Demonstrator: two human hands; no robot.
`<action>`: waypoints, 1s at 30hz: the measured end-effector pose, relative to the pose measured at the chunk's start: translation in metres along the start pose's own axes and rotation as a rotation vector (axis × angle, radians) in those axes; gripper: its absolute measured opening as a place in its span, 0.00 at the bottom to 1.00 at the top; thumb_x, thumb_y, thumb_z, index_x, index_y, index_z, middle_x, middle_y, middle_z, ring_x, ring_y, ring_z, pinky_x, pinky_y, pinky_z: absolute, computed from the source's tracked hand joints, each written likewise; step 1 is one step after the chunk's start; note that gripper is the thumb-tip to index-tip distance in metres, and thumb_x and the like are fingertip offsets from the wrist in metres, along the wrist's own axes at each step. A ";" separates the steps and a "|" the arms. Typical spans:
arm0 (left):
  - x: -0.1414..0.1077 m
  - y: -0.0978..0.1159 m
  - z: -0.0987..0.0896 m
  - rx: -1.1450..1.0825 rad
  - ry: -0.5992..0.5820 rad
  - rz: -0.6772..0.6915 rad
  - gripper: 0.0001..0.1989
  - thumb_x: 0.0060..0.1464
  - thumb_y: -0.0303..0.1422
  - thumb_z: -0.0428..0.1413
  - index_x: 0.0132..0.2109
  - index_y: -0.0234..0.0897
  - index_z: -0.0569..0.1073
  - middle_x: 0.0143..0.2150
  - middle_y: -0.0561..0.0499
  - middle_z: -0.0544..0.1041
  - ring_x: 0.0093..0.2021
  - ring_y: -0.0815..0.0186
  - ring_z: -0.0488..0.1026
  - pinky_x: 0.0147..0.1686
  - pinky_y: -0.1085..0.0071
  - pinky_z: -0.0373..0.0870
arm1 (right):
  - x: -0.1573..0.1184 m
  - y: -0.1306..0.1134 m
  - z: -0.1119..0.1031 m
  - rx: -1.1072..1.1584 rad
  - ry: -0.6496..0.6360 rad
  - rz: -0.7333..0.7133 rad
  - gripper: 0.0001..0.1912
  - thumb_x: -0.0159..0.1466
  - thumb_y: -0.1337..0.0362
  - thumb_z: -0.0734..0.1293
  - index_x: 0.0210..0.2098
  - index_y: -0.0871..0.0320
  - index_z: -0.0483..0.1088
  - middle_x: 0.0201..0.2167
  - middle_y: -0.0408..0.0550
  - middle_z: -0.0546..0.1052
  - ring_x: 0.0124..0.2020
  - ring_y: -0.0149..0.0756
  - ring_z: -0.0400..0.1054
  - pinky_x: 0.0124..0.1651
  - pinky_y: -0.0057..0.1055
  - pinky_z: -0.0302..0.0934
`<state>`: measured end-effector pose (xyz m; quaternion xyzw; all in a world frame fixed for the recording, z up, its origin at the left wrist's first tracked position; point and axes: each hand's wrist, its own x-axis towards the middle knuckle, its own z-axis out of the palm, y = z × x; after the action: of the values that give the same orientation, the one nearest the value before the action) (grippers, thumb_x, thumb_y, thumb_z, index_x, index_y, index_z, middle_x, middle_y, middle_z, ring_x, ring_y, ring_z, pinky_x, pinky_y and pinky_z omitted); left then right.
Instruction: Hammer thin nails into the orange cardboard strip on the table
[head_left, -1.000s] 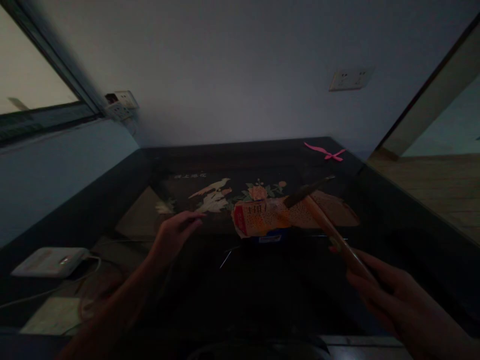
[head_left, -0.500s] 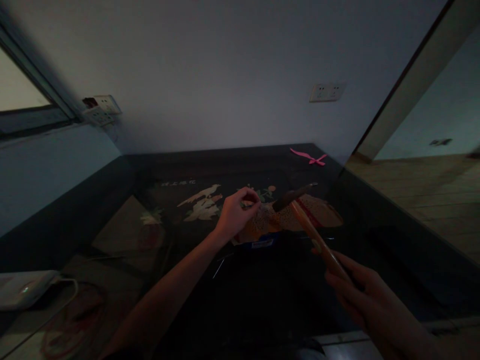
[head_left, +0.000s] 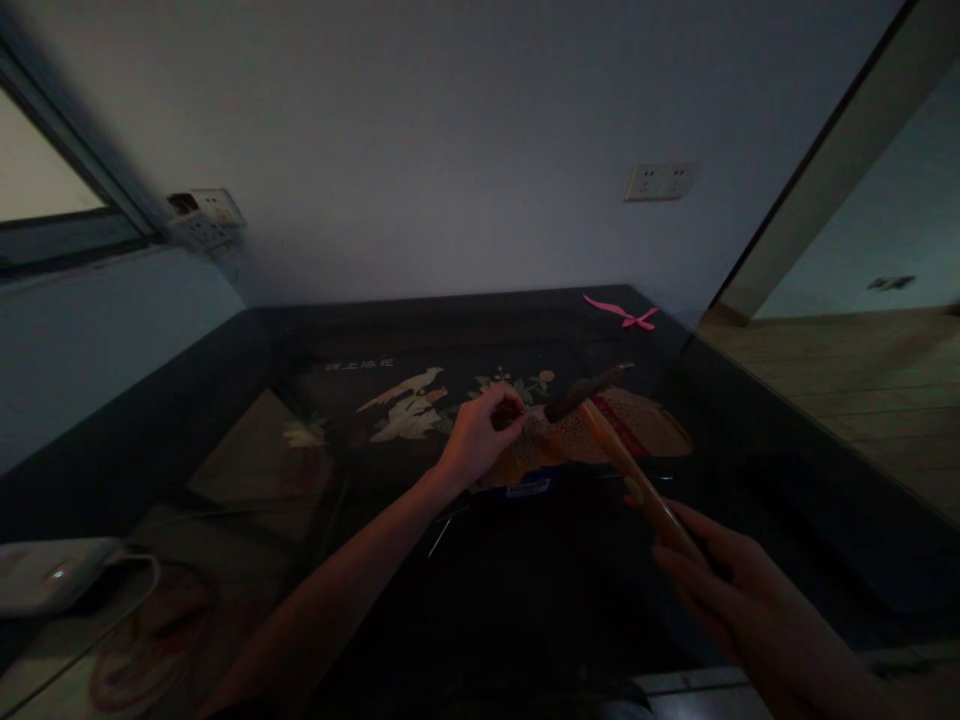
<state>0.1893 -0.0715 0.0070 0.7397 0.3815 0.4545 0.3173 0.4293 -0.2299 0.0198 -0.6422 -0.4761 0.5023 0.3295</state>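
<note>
My right hand [head_left: 727, 580] is wrapped round the wooden handle of a hammer [head_left: 630, 470]. Its dark head reaches over a tan, dotted, perforated-looking piece [head_left: 574, 440] with a dark red band; whether the head touches it I cannot tell. Close beside the head, my left hand [head_left: 484, 430] is closed in a pinch, thumb and forefinger meeting at the piece's left part. Anything between those fingertips is too small and dim to make out. Below the piece shows a blue item with a white label [head_left: 529, 487].
A thin metal rod [head_left: 441, 535] lies left of the blue item on the dark glossy tabletop [head_left: 480, 610]. Farther back is a pink ribbon [head_left: 630, 318]. A white device with a cable [head_left: 56, 575] stands at left. The wall carries sockets [head_left: 660, 181].
My left hand has shifted slightly right, its fingertips nearer the hammer head, and its finger loop looks narrower. The hammer and my right hand have hardly moved.
</note>
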 end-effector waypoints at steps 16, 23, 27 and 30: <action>0.000 0.001 0.002 0.173 -0.047 -0.079 0.05 0.52 0.25 0.58 0.37 0.36 0.72 0.33 0.51 0.78 0.35 0.64 0.77 0.38 0.68 0.72 | -0.002 -0.058 -0.018 -0.245 -0.060 -0.131 0.32 0.60 0.47 0.66 0.60 0.55 0.66 0.16 0.35 0.59 0.14 0.26 0.52 0.13 0.21 0.47; 0.000 0.002 0.000 0.193 -0.057 -0.109 0.03 0.52 0.25 0.59 0.36 0.36 0.74 0.33 0.50 0.79 0.34 0.64 0.77 0.37 0.69 0.72 | 0.000 -0.053 -0.023 -0.294 -0.089 -0.129 0.33 0.59 0.49 0.66 0.61 0.57 0.65 0.15 0.34 0.59 0.13 0.25 0.52 0.12 0.20 0.46; -0.001 0.001 0.001 0.193 -0.058 -0.109 0.04 0.52 0.25 0.59 0.36 0.36 0.74 0.33 0.51 0.79 0.34 0.64 0.77 0.36 0.69 0.72 | 0.000 -0.054 -0.021 -0.254 -0.076 -0.145 0.33 0.59 0.49 0.67 0.60 0.56 0.66 0.15 0.34 0.59 0.12 0.25 0.52 0.11 0.20 0.45; -0.001 0.002 0.000 0.236 -0.062 -0.138 0.05 0.52 0.25 0.59 0.38 0.36 0.75 0.34 0.50 0.79 0.35 0.63 0.77 0.37 0.68 0.72 | 0.006 -0.051 -0.020 -0.312 -0.125 -0.118 0.32 0.58 0.51 0.67 0.60 0.58 0.67 0.15 0.35 0.61 0.12 0.25 0.53 0.12 0.20 0.46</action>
<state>0.1900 -0.0731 0.0084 0.7576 0.4721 0.3606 0.2703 0.4346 -0.2060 0.0693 -0.6239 -0.6046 0.4413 0.2246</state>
